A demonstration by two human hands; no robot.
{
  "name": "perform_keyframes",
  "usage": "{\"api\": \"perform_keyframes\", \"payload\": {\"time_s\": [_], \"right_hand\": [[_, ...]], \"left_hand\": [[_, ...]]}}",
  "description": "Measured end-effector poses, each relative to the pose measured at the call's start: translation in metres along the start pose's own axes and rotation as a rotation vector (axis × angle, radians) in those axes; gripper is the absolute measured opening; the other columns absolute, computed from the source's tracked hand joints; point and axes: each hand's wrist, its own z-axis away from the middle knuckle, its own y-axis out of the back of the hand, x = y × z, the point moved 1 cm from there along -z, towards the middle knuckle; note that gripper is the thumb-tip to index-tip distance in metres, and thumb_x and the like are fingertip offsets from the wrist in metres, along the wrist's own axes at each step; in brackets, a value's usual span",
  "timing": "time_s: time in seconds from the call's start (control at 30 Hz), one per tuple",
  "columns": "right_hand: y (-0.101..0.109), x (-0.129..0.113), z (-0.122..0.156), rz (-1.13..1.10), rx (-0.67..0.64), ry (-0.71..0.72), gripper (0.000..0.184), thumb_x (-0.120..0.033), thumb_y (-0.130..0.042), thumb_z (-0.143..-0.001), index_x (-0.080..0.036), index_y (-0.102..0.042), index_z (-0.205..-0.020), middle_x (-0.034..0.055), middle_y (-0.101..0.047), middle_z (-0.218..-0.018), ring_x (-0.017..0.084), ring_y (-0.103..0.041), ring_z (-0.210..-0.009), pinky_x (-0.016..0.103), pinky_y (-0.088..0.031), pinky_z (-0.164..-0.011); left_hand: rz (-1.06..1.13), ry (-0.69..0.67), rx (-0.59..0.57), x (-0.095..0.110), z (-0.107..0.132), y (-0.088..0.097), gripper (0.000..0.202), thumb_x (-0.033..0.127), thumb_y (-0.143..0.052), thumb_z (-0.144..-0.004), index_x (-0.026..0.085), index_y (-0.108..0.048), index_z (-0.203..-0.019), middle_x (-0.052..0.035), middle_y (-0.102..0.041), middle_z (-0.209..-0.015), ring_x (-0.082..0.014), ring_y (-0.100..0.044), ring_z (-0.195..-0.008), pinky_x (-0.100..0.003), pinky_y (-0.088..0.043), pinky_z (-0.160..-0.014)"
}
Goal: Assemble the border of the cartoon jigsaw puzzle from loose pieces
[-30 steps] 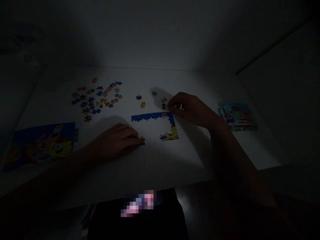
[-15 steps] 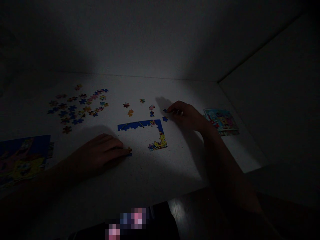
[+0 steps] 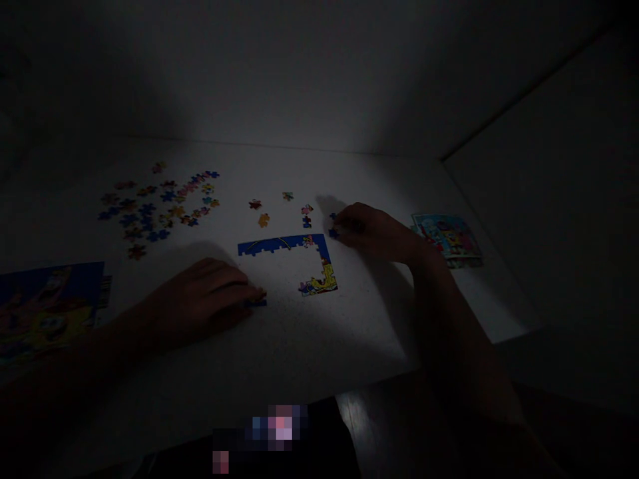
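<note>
Your left hand (image 3: pixel 200 299) lies at lower centre, its fingers (image 3: pixel 252 293) resting on a blue jigsaw piece (image 3: pixel 255 303) below the left end of the partly built border (image 3: pixel 284 244). Your right hand (image 3: pixel 372 233), at centre right, has its fingers (image 3: pixel 344 225) bunched over a second blue piece (image 3: pixel 333 233) just beside the border's upper right corner; dim light hides whether either hand grips. Loose pieces (image 3: pixel 160 206) lie at upper left. You appear to be extending the border, so the next move calls for seating each held piece against a matching free edge.

White tabletop (image 3: pixel 299 352), loose jigsaw pieces (image 3: pixel 160 206), part-built puzzle border (image 3: pixel 284 245); left cartoon card (image 3: pixel 50 306), right cartoon card (image 3: pixel 446 239)
</note>
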Motion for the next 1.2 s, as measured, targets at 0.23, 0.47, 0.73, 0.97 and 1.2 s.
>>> {"api": "perform_keyframes", "payload": {"time_s": [0.23,0.47,0.73,0.97,1.2], "right_hand": [[-0.003,-0.007,-0.001,0.004,-0.025,-0.005,0.021,-0.033,-0.066,-0.086,-0.02,-0.071,-0.102,0.0086,-0.069,-0.103,0.022,-0.064,-0.087,0.038,-0.052,-0.081],[-0.001,0.0,-0.002,-0.166,-0.023,-0.042,0.019,-0.034,-0.069,-0.081,-0.021,-0.063,-0.094,0.0045,-0.067,-0.089,0.02,-0.061,-0.078,0.035,-0.049,-0.07],[-0.012,-0.048,0.005,-0.4,-0.006,0.181,0.018,-0.033,-0.067,-0.087,-0.018,-0.073,-0.095,0.0053,-0.073,-0.093,0.016,-0.063,-0.081,0.029,-0.048,-0.071],[-0.047,-0.08,0.009,-0.433,-0.278,0.211,0.018,-0.02,-0.057,-0.093,-0.017,-0.073,-0.102,0.0036,-0.073,-0.093,0.011,-0.062,-0.074,0.026,-0.048,-0.07],[-0.057,-0.075,0.006,-0.489,-0.236,0.172,0.01,-0.02,-0.061,-0.091,-0.019,-0.071,-0.093,0.0007,-0.071,-0.083,0.011,-0.058,-0.068,0.025,-0.043,-0.062]], "left_hand": [[-0.001,-0.04,-0.009,-0.002,-0.002,0.003,0.028,0.029,-0.045,-0.106,0.023,-0.072,-0.113,-0.0043,-0.075,-0.105,-0.0181,-0.065,-0.093,-0.03,-0.05,-0.087],[-0.017,-0.059,-0.005,0.002,0.0,0.006,0.026,0.025,-0.048,-0.105,0.024,-0.073,-0.112,-0.0045,-0.075,-0.1,-0.0169,-0.066,-0.093,-0.03,-0.05,-0.089],[-0.052,-0.126,0.052,0.008,-0.003,0.006,0.023,0.018,-0.051,-0.103,0.018,-0.073,-0.112,-0.0064,-0.075,-0.101,-0.0159,-0.066,-0.088,-0.028,-0.05,-0.081],[-0.097,-0.167,0.049,0.009,-0.005,0.004,0.022,0.016,-0.051,-0.103,0.017,-0.073,-0.106,-0.0049,-0.075,-0.1,-0.0167,-0.066,-0.091,-0.029,-0.05,-0.084],[-0.129,-0.125,0.016,0.011,-0.005,0.002,0.023,0.017,-0.049,-0.104,0.018,-0.072,-0.109,-0.0049,-0.074,-0.103,-0.0165,-0.064,-0.092,-0.029,-0.047,-0.087]]}}
